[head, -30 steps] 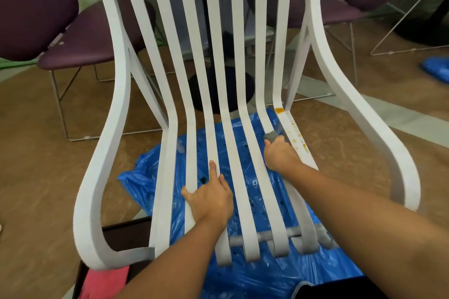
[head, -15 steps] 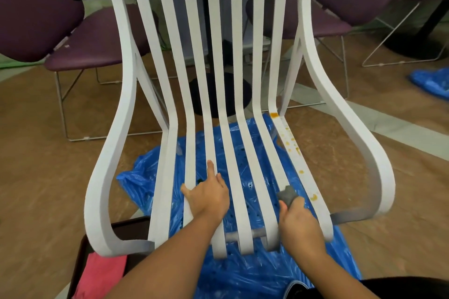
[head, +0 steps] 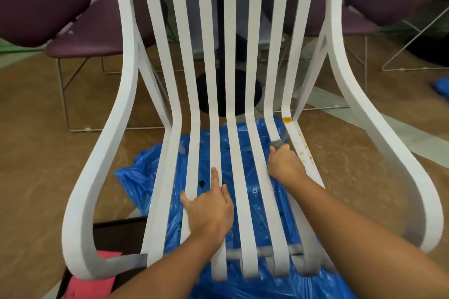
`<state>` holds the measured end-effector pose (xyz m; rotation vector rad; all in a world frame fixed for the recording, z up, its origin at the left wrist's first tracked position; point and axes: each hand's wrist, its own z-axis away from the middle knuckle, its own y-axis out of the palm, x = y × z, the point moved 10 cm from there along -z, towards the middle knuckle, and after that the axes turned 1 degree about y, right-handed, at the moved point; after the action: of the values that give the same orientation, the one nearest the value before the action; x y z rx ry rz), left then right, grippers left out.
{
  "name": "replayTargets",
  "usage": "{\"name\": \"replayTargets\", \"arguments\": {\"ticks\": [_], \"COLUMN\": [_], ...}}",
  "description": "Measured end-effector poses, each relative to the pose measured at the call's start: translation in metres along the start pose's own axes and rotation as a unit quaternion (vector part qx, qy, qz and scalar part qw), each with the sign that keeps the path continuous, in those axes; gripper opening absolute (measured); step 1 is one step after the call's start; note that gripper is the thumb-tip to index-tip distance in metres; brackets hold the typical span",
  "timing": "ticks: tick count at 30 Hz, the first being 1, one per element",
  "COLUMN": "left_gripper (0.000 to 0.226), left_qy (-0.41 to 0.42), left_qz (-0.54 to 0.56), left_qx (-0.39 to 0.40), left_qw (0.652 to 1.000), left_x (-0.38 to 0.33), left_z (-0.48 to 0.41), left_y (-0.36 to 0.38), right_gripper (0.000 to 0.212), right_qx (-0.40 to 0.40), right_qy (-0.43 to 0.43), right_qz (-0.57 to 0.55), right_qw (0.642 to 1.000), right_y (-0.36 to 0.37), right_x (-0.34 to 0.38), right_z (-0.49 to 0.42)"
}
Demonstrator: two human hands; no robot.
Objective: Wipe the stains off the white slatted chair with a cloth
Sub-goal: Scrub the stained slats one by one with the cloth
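right hand (head: 285,165) fisted tight round a grey cloth (head: 278,144), pressing it on the seat of the white slatted chair (head: 127,68).
the cloth pokes out of the fist at 12 o'clock and sits on the second slat from the right. orange stains (head: 287,119) mark the outermost slat just beside it, from a blob at 1 o'clock of the cloth down to specks at 3 o'clock of the knuckles. left hand (head: 209,209) lies flat on the middle slats at 8 o'clock of the right hand, fingers straight, thumb splayed. a blue plastic sheet (head: 145,177) shows beneath the slats.
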<state>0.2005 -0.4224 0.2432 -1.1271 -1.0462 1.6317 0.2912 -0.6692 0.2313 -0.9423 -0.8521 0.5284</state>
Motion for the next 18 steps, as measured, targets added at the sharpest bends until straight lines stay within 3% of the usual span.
{"name": "replayTargets", "arguments": {"ticks": [9, 13, 16, 18], "left_gripper": [0.056, 0.056, 0.056, 0.056], "left_qy": [-0.008, -0.013, -0.014, -0.012], "left_qz": [0.011, -0.005, -0.006, -0.001], "left_qx": [0.001, 0.003, -0.002, 0.001], "left_qw": [1.0, 1.0, 1.0, 1.0], "left_x": [0.001, 0.001, -0.001, -0.002], "left_z": [-0.002, -0.004, -0.006, -0.007], "left_y": [0.003, 0.006, 0.004, 0.005], "right_gripper": [0.051, 0.036, 0.032, 0.034], "right_qx": [-0.014, -0.022, -0.05, -0.087], "right_qy": [-0.083, -0.039, -0.103, -0.142], "right_qz": [-0.014, -0.205, -0.263, -0.342], "right_qw": [0.996, 0.978, 0.958, 0.925], "right_y": [-0.008, -0.015, -0.04, -0.078], "right_x": [0.083, 0.088, 0.115, 0.141], "right_z": [-0.103, -0.128, -0.126, -0.131]}}
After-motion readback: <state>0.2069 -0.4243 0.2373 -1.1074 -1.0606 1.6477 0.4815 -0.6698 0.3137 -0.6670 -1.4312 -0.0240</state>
